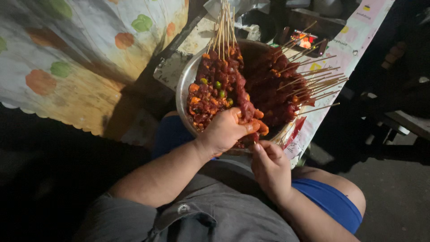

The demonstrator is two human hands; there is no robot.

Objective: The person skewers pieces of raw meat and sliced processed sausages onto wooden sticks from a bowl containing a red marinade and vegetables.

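Note:
A round metal bowl [182, 85] rests on my lap, filled with skewers of dark red meat [273, 85] and bits of orange and green vegetable. My left hand [226, 130] grips a bunch of loaded skewers [219, 85] at their lower end, their bamboo sticks pointing up and away. My right hand [268, 166] sits just below the bowl's near rim, its fingertips pinched on the end of a thin stick or a small piece of meat; which one I cannot tell.
A cloth with orange and green shapes [80, 58] covers a surface at the left. A table edge with printed paper [354, 40] runs at the right, holding a lit phone screen [304, 41] and dark containers. A dark floor lies at the right.

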